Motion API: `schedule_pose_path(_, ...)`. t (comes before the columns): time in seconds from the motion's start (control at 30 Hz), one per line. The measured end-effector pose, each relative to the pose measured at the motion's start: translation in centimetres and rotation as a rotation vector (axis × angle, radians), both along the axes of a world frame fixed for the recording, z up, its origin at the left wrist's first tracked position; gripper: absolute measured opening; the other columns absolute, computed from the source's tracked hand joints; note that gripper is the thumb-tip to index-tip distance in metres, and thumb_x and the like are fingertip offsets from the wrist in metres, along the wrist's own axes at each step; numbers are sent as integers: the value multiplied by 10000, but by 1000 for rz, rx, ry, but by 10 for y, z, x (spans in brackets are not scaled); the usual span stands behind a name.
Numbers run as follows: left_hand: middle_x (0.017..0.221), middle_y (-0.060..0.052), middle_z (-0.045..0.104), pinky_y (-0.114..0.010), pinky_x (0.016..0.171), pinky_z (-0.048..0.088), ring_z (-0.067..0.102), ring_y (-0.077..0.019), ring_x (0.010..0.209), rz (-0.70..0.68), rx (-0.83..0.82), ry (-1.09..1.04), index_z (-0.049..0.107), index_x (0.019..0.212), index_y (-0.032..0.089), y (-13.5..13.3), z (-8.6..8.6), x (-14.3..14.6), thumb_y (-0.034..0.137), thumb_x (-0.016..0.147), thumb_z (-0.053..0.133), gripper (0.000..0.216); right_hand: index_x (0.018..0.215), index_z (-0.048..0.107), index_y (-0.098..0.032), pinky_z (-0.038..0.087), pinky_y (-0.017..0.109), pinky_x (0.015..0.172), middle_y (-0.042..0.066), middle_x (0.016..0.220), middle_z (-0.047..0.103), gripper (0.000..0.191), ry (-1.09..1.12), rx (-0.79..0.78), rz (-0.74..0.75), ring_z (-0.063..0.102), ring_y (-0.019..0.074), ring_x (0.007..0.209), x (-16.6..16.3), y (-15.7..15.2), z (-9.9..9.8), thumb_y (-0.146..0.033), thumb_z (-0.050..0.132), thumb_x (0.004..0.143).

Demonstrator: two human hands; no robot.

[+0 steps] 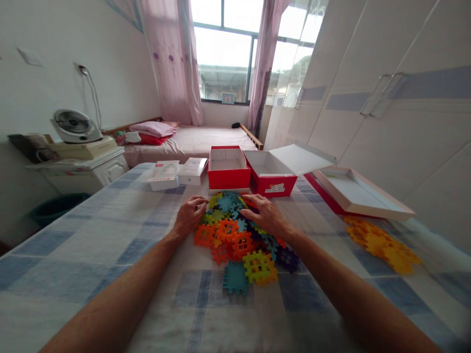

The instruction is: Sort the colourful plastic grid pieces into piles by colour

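Observation:
A heap of plastic interlocking square tiles (228, 230) in orange, teal, yellow-green and dark purple lies on the checked cloth. At the heap's left edge is my left hand (190, 214), its fingers bent and apart, with no tile seen in its grasp. My right hand (265, 215) rests over the heap's right side, fingers stretched out and thumb apart. Nearest to me, a yellow-green tile (259, 268) overlaps a teal tile (235, 278). Several tiles beneath my right hand are partly hidden.
Behind the heap stand an open red box (228, 179) and another red box (274, 186) with its lid raised. Two white boxes (164, 184) are to their left. At right lie a shallow box lid (371, 193) and yellow-orange tiles (380, 244).

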State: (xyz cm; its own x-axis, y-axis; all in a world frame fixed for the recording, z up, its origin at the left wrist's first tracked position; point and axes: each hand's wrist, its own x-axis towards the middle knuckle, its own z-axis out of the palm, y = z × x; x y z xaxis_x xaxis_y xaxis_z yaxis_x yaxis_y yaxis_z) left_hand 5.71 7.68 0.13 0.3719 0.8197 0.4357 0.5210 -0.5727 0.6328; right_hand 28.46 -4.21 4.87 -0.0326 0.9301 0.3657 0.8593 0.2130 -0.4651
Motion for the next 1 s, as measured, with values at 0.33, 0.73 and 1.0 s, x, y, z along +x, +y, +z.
schedule_pose_path(0.33,1232,-103,599,-393,1012,409,552,-254,1141,-314,79,26,642,1135,183,-20,7,10,415,779,592,428,870,682,-187,452,237,639,8,768,688,226,211,-116,-133,609,135,682,41,-8,-12,-222,469,804)
schedule_pose_path(0.73,825,-31,684,-264,727,453,614,-177,781,-155,-60,-2,679,845,163,-16,7,8,430,851,450,352,1197,596,-146,483,337,846,116,1190,618,506,191,-312,-125,615,230,973,89,-38,-16,-421,601,772)
schedule_pose_path(1.0,756,0,680,-232,637,432,592,-161,703,-117,-123,-29,693,890,172,-22,12,8,464,853,421,400,1152,613,-150,441,358,918,102,1106,627,440,128,-158,-71,584,220,1015,55,-39,-15,-276,630,730)
